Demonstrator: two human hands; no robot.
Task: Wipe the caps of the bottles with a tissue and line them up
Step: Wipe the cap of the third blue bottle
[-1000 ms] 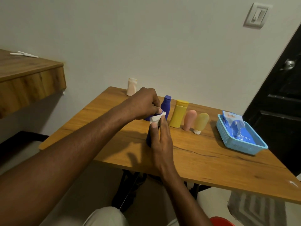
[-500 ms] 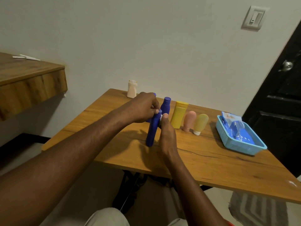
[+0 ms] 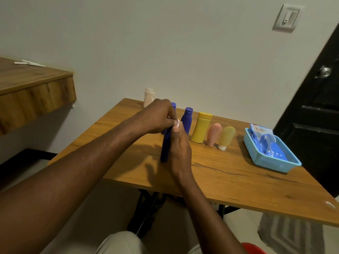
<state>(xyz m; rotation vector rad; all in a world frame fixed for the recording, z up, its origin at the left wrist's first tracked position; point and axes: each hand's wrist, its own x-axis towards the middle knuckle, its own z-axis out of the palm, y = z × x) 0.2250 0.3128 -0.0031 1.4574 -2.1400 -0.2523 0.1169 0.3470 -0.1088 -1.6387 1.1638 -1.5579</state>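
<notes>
Wiping the cap of a tall blue bottle at the table's middle.

The left hand (image 3: 159,116) is closed over the tissue (image 3: 177,123) at the cap; the right hand (image 3: 180,151) grips the blue bottle (image 3: 165,147), standing before the row (image 3: 200,127). The wipe would go best with the body held steady, the tissue turned round the whole cap.

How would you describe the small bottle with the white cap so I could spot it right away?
Start at the wooden table and find the light blue basket at its right. The row of bottles runs left from there; the nearest to the basket is the yellowish squeeze bottle. Unlike its pink neighbour, it stands upside down on a white cap.
</notes>
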